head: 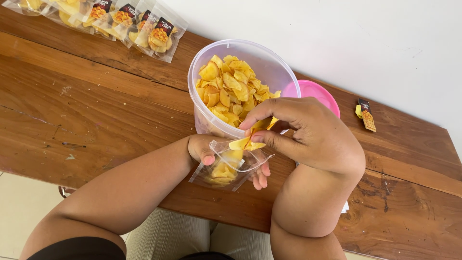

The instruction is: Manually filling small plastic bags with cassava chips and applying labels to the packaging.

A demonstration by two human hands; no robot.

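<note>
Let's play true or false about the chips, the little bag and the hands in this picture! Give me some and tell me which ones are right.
1. The left hand holds a small clear bag open. True.
2. The right hand pinches yellow chips over the bag. True.
3. The big clear tub is empty. False: it is heaped with yellow chips.
4. The pink lid sits on top of the tub. False: it lies on the wooden table behind the tub.
5. Filled packets lie at the table's far left corner. True.
6. The small bag has no chips yet. False: some are already inside.
</note>
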